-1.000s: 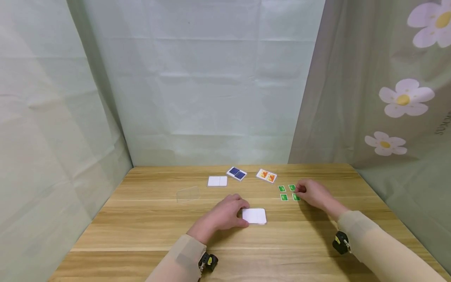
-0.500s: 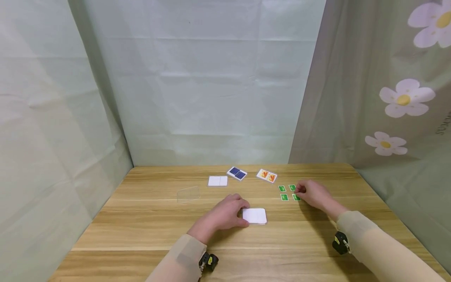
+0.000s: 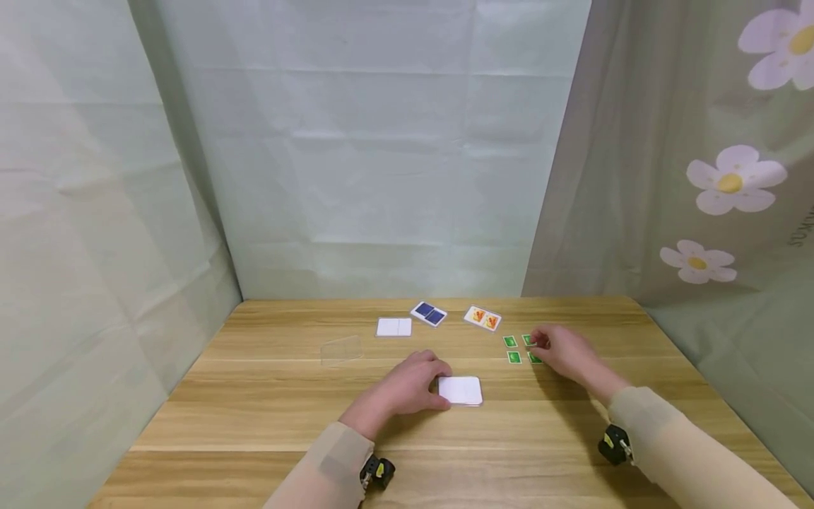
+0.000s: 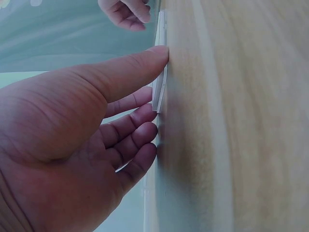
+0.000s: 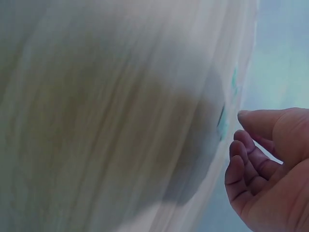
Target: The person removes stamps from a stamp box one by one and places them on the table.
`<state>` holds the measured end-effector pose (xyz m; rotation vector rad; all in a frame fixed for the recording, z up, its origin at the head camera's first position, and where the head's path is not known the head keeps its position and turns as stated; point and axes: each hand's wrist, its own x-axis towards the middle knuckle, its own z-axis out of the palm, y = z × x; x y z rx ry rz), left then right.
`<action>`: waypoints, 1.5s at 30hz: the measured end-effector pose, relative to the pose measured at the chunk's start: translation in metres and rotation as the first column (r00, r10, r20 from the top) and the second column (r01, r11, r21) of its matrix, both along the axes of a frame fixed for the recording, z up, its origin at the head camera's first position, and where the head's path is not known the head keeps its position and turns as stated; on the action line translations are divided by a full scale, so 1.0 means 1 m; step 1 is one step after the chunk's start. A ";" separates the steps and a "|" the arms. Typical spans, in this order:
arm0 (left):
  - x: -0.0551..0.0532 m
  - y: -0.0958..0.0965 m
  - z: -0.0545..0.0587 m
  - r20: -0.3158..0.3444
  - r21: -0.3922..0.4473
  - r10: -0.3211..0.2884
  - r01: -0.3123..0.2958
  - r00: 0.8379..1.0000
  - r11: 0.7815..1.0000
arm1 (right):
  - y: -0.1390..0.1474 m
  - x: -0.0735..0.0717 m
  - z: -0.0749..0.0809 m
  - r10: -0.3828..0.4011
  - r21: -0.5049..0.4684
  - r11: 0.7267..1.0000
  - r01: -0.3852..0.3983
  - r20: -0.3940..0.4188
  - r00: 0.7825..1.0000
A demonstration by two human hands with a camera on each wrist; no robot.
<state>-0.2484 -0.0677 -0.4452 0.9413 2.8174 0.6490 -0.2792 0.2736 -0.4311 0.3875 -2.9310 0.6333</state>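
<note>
Head view: four small green cards (image 3: pixel 514 358) lie flat on the wooden table (image 3: pixel 254 413) in two rows of two, spaced apart. Right hand (image 3: pixel 566 351): fingers bent, thumb reaching forward, the fingertips partly covering the right-hand pair; no card shows between them, and whether they touch one cannot be told. Left hand (image 3: pixel 410 385): thumb at the near edge of the stack of white cards (image 3: pixel 463 391), fingers curled at its left side, gripping it on the table; the left wrist view shows the same hold. Farther back lie a blank white card (image 3: pixel 393 326), a card with two dark blue panels (image 3: pixel 429 313) and one with two orange pictures (image 3: pixel 482 318); a clear plastic piece (image 3: pixel 341 351) lies to the left. The step in hand appears to be arranging the green cards. The next move probably calls for a light fingertip adjustment while the left hand steadies the stack.
</note>
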 end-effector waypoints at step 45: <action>0.002 -0.025 -0.001 0.000 0.001 -0.006 0.006 1.000 1.000 | -0.106 0.045 -0.009 0.344 -0.204 0.929 -0.307 0.179 0.922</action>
